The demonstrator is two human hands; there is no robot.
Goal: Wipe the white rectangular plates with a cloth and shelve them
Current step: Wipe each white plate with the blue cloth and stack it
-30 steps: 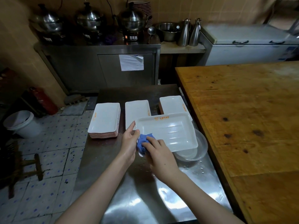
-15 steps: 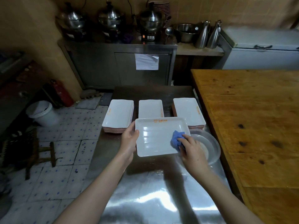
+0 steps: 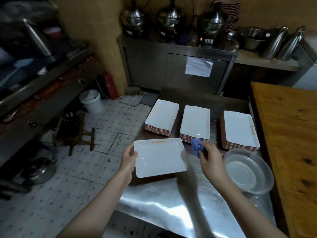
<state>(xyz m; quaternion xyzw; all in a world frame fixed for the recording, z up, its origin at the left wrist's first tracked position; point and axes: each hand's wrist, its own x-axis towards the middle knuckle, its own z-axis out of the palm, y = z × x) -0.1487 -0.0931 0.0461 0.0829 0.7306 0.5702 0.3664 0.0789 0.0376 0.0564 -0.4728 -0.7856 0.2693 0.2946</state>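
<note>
The white rectangular ceramic plate (image 3: 159, 157), glossy, with rounded corners and a shallow raised rim, lies with its long axis running left to right and its orange print along the far long edge. The left hand (image 3: 128, 158) has its grip clamped on the plate's left short edge, thumb on top, holding it over the left side of the shiny steel worktop (image 3: 171, 203). Just right of the plate, the right hand (image 3: 211, 158) has its grip closed round a crumpled blue cloth (image 3: 197, 147). Farther back stand the left stack (image 3: 162, 115), middle stack (image 3: 195, 122) and right stack (image 3: 240, 129) of matching plates, long axes near to far. A clear round bowl (image 3: 247, 170) sits at the right.
</note>
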